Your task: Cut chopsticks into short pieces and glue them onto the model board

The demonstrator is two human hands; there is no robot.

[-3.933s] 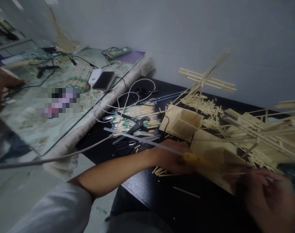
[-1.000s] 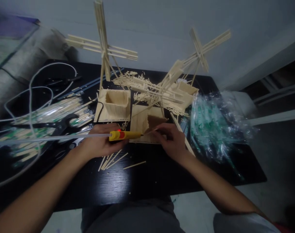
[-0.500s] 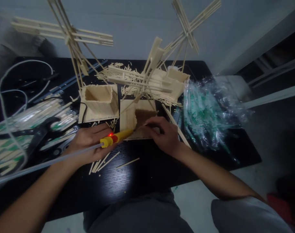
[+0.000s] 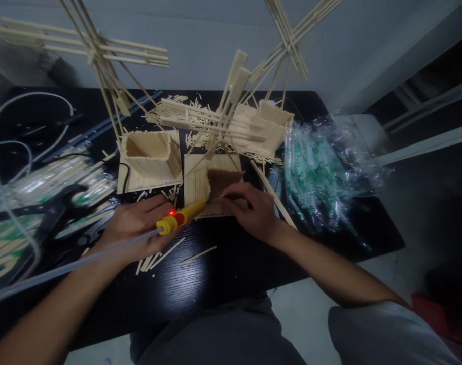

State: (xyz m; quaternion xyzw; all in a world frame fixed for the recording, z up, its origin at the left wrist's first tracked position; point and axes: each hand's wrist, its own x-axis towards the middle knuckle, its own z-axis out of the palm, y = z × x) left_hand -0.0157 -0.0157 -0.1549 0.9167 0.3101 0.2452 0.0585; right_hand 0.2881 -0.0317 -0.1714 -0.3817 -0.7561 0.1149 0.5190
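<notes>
My left hand is closed around a yellow glue gun with a red light and a long clear glue stick trailing left. Its tip points at the near edge of a flat wooden stick panel. My right hand pinches a thin wooden stick at the gun's tip, over the brown patch on that panel. Beside the panel stands an open wooden stick box on its own base.
Tall stick windmill frames rise behind, with a pile of loose sticks. Plastic wrappers lie at the right, black scissors and packed sticks at the left. A white cable loops at far left. A few sticks lie near me.
The view swung from the left side of the room to the black table. Both hands met at the panel; in the last half second they barely shifted.
</notes>
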